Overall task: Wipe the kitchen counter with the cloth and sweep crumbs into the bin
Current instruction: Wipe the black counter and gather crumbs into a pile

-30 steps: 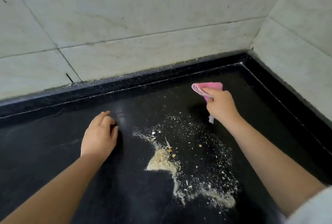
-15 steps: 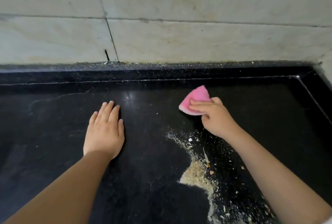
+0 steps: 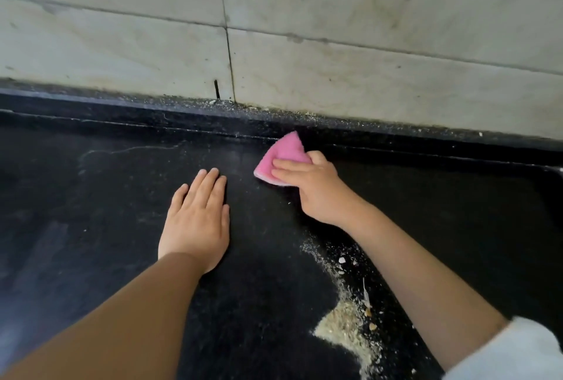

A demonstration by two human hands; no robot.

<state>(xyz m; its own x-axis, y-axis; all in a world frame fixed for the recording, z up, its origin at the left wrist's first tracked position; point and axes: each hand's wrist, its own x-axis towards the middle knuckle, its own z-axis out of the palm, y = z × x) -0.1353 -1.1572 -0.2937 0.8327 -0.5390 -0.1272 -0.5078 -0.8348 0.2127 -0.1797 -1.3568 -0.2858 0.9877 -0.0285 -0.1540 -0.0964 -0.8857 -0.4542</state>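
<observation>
Black counter (image 3: 91, 258) runs left to right under a pale tiled wall (image 3: 335, 44); a raised dark lip (image 3: 122, 105) sits along the far edge, with fine grit scattered on it.

Right hand (image 3: 310, 188): fingers closed down over a folded pink cloth (image 3: 281, 156), pressing it flat on the counter just beside the far lip. One pointed corner of the cloth sticks out toward the wall.

Left hand (image 3: 196, 221): empty, palm down, fingers straight and together, resting flat on the counter to the left of the cloth, near but not touching it.

Crumbs (image 3: 344, 325): pale heap at near right, beside the right forearm, with a thin trail running toward the far side. No container in view.

White sleeve (image 3: 518, 349) at the near right corner.
</observation>
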